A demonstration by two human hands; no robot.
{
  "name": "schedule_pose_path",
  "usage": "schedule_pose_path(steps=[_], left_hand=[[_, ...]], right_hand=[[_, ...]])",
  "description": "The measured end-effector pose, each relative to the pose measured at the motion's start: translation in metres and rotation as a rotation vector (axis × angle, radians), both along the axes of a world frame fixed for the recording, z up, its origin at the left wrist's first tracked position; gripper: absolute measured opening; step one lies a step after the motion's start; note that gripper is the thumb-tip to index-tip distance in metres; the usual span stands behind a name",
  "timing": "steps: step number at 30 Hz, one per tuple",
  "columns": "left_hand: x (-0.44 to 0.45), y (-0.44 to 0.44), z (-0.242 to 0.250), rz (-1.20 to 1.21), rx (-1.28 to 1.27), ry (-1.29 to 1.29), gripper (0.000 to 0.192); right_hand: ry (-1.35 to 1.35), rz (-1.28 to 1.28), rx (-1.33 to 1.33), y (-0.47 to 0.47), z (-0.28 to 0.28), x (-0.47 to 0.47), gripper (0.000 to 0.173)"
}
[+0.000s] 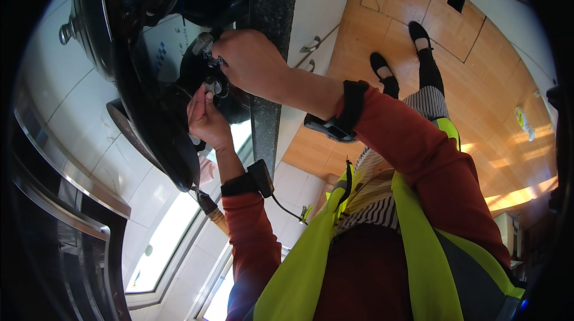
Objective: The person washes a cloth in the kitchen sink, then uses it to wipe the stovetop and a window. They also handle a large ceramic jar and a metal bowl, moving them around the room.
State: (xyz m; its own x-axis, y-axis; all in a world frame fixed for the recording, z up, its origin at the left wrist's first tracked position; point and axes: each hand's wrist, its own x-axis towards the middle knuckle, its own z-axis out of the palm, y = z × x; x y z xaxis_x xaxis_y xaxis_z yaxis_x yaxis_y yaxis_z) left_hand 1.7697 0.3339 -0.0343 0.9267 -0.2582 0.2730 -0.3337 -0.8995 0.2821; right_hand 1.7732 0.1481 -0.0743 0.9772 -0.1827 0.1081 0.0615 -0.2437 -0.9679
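My left hand [208, 119] pinches a small grey metal piece [212, 88], shaped like a stove knob, between thumb and fingers. Just above it, my right hand [251, 58] is closed around a shiny, crinkled bit [211, 58], perhaps steel wool; its fingers hide most of it. A second grey metal knob-like piece [204, 43] sits against the right fingertips. Both hands are over a dark cooktop area beside a light panel [163, 47] that bears writing. Whether the metal pieces are fixed or loose, I cannot tell.
A black wok [150, 128] and a lidded pot [92, 20] stand left of my hands. The speckled stone counter edge [273, 16] runs beneath my right wrist, above white cabinets [314, 2]. A wooden-handled utensil [215, 213] lies near my left forearm.
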Motion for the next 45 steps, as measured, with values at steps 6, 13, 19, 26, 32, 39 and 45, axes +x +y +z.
schedule_pose_path(steps=[6, 13, 19, 26, 32, 39, 45], left_hand=[[0.000, 0.004, -0.001, 0.032, 0.013, 0.002, 0.020], [-0.001, 0.006, -0.003, 0.051, -0.020, -0.023, 0.019], [-0.002, -0.002, -0.002, 0.063, 0.032, -0.053, 0.021], [-0.002, -0.008, 0.001, 0.038, -0.023, -0.033, 0.020], [-0.004, 0.004, -0.008, -0.006, -0.243, 0.062, 0.019], [-0.002, -0.003, -0.011, -0.011, -0.232, -0.143, 0.022], [-0.006, -0.010, 0.012, 0.056, -0.078, 0.018, 0.024]], right_hand=[[0.071, 0.187, -0.014, 0.023, 0.004, 0.013, 0.013], [-0.007, 0.337, -0.219, 0.049, 0.020, 0.016, 0.012], [0.270, 0.466, 0.054, 0.031, 0.022, 0.026, 0.013], [0.080, 0.362, -0.037, 0.031, 0.011, 0.022, 0.016], [-0.048, 0.219, -0.094, 0.013, 0.004, 0.018, 0.014], [-0.078, 0.287, -0.092, 0.040, -0.005, 0.017, 0.015], [-0.092, 0.199, -0.151, 0.041, -0.018, 0.026, 0.016]])
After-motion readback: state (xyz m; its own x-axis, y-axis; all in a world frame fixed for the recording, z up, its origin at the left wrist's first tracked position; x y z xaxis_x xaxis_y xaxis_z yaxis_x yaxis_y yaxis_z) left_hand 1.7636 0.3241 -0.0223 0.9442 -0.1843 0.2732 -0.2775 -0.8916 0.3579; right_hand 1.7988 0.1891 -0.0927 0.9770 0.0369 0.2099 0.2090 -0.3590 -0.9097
